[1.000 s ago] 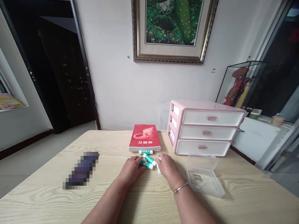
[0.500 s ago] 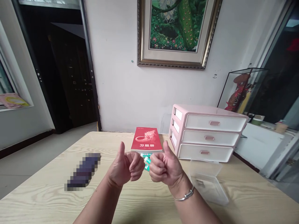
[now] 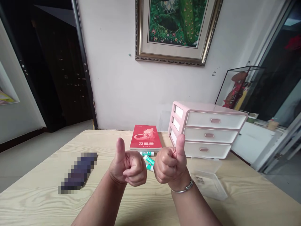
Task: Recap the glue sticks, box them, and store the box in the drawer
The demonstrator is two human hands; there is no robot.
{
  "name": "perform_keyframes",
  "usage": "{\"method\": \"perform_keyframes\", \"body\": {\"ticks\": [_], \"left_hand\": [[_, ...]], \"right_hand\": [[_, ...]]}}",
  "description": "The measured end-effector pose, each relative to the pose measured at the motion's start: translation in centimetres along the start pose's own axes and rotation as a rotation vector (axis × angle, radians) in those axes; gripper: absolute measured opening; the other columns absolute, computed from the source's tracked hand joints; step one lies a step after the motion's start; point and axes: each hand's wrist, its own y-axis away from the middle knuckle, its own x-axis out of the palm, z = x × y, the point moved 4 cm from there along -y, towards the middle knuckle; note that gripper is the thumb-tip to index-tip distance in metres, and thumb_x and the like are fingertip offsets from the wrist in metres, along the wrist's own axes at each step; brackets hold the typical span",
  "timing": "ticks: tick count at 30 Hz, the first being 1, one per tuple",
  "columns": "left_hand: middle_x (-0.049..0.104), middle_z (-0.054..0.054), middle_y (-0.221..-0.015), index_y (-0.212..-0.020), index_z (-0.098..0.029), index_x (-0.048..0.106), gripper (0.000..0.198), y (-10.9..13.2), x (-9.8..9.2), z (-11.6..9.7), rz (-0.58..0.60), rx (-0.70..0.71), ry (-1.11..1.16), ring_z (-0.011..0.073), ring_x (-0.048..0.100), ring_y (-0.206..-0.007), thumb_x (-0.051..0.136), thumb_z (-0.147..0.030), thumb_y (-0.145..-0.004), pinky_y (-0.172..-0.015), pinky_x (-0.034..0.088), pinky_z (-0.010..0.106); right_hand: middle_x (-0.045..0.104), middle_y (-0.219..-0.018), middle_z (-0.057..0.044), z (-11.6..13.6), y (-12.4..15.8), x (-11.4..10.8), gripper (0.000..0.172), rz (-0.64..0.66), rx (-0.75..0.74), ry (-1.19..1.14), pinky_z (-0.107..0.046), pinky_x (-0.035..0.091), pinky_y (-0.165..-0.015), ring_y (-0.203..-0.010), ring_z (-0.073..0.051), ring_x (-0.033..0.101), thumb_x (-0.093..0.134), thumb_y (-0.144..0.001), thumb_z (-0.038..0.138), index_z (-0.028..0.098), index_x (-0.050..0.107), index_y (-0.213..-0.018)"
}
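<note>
Both hands are raised above the table with thumbs pointing up. My left hand is closed, its fingers curled into the palm and nothing in them. My right hand is likewise closed, with a silver bangle at its wrist. Green-and-white glue sticks lie on the table behind and between the hands, partly covered by my right hand. A red book lies flat just beyond them. Right of my right hand rests a clear plastic box with its lid open.
A pink and white three-drawer unit stands at the table's back right. A dark pixelated object lies on the left of the wooden table. Behind is a wall with a framed peacock picture.
The view has shifted slightly, so the scene sits a little left and higher. My right hand has turned, its thumb now upright, and moved slightly right; more of the glue sticks shows.
</note>
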Motion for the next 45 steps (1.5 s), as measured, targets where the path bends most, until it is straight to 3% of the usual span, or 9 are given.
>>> {"method": "perform_keyframes", "body": {"ticks": [7,11,16,23,30,35,38,42,45], "left_hand": [[0.019,-0.004,-0.034,-0.04,-0.022,0.026,0.082,1.4,-1.4,-0.2,-0.057,-0.001,0.03,0.0071,0.016,-0.028,-0.006,-0.094,-0.064,-0.029,0.01,0.021],[0.019,-0.004,-0.034,-0.041,-0.022,0.026,0.082,1.6,-1.5,-0.3,-0.058,-0.005,0.038,0.0072,0.016,-0.027,-0.007,-0.093,-0.064,-0.029,0.01,0.021],[0.021,-0.002,-0.032,-0.04,-0.023,0.025,0.081,1.3,0.4,-0.5,0.017,-0.013,0.003,0.0087,0.016,-0.028,-0.006,-0.094,-0.063,-0.03,0.011,0.024],[0.024,0.0,-0.033,-0.042,-0.026,0.028,0.079,1.3,3.4,-0.6,0.184,-0.083,-0.027,0.0124,0.018,-0.03,0.004,-0.099,-0.06,-0.032,0.011,0.029],[0.024,0.0,-0.034,-0.043,-0.025,0.028,0.079,1.2,3.4,-0.6,0.187,-0.077,-0.023,0.0122,0.018,-0.03,0.005,-0.098,-0.062,-0.032,0.012,0.028],[0.023,-0.002,-0.033,-0.041,-0.024,0.027,0.08,1.2,1.2,0.0,0.032,-0.031,-0.05,0.0098,0.019,-0.028,-0.003,-0.094,-0.066,-0.031,0.013,0.026],[0.026,-0.004,-0.036,-0.043,-0.023,0.034,0.08,1.7,-2.4,0.7,-0.295,-0.038,-0.201,0.009,0.024,-0.029,0.001,-0.088,-0.076,-0.031,0.019,0.023],[0.049,-0.001,-0.059,-0.064,-0.019,0.055,0.053,3.4,-7.1,1.6,-0.869,-0.328,-0.973,0.0136,0.048,-0.054,0.047,-0.065,-0.088,-0.051,0.041,0.024],[0.062,0.005,-0.092,-0.091,-0.02,0.067,0.026,3.5,-8.0,3.0,-0.875,-0.491,-1.476,0.0204,0.059,-0.08,0.06,-0.045,-0.086,-0.069,0.046,0.03]], "right_hand": [[0.02,-0.034,0.007,-0.5,1.2,-2.3,0.081,-0.142,0.1,0.028,-0.019,0.019,-0.031,-0.031,-0.006,0.017,-0.007,-0.059,0.098,0.024,0.026,-0.049],[0.021,-0.036,0.007,-0.4,0.7,-1.3,0.08,-0.074,0.066,0.018,-0.019,0.017,-0.032,-0.032,-0.005,0.016,-0.007,-0.062,0.096,0.024,0.026,-0.051],[0.024,-0.039,0.006,-1.0,0.3,1.2,0.08,0.053,0.051,0.023,-0.02,0.018,-0.033,-0.035,-0.006,0.019,-0.004,-0.062,0.097,0.024,0.028,-0.053],[0.019,-0.04,0.008,-2.3,1.4,2.2,0.078,-0.032,0.308,0.186,-0.021,0.027,-0.032,-0.033,-0.007,0.022,-0.009,-0.055,0.097,0.027,0.025,-0.059],[0.023,-0.038,0.006,-1.9,0.9,2.7,0.082,0.076,0.127,0.105,-0.021,0.023,-0.033,-0.034,-0.006,0.02,-0.012,-0.051,0.097,0.026,0.028,-0.055],[0.021,-0.037,0.008,-0.8,1.9,0.0,0.078,-0.194,0.122,0.137,-0.021,0.022,-0.033,-0.033,-0.006,0.017,-0.006,-0.063,0.096,0.025,0.028,-0.055],[0.021,-0.041,0.01,1.2,3.4,-2.8,0.071,-0.596,0.057,0.33,-0.02,0.02,-0.035,-0.035,-0.006,0.015,0.014,-0.081,0.088,0.024,0.029,-0.057],[0.032,-0.05,0.008,4.0,8.3,-6.1,0.053,-1.37,0.157,1.027,-0.022,0.021,-0.043,-0.042,-0.009,0.026,0.046,-0.087,0.069,0.022,0.038,-0.064],[0.052,-0.062,0.002,4.1,11.5,-6.8,0.039,-1.609,0.545,1.585,-0.024,0.029,-0.053,-0.06,-0.013,0.045,0.054,-0.086,0.053,0.02,0.049,-0.066]]}}
